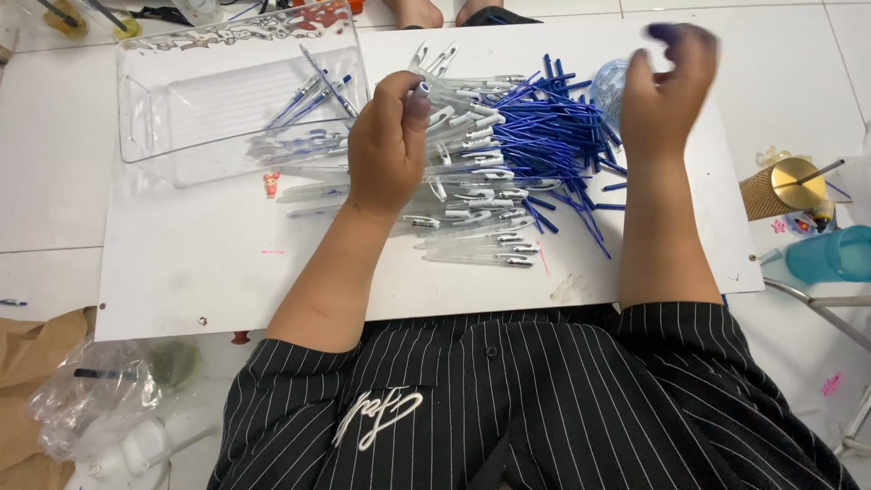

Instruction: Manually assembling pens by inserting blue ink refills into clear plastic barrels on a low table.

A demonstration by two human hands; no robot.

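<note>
My left hand is curled over a heap of clear pen barrels on a white board, and grips one clear barrel between thumb and fingers. To its right lies a pile of blue ink refills. My right hand hovers above the refills' right edge, blurred, fingers bent with ink-stained tips; whether it holds anything is unclear. A clear plastic tray at the back left holds a few assembled pens.
A gold cup and a teal cup stand to the right of the board. A crumpled plastic bag and brown paper lie on the floor at the lower left. Someone's feet show at the top.
</note>
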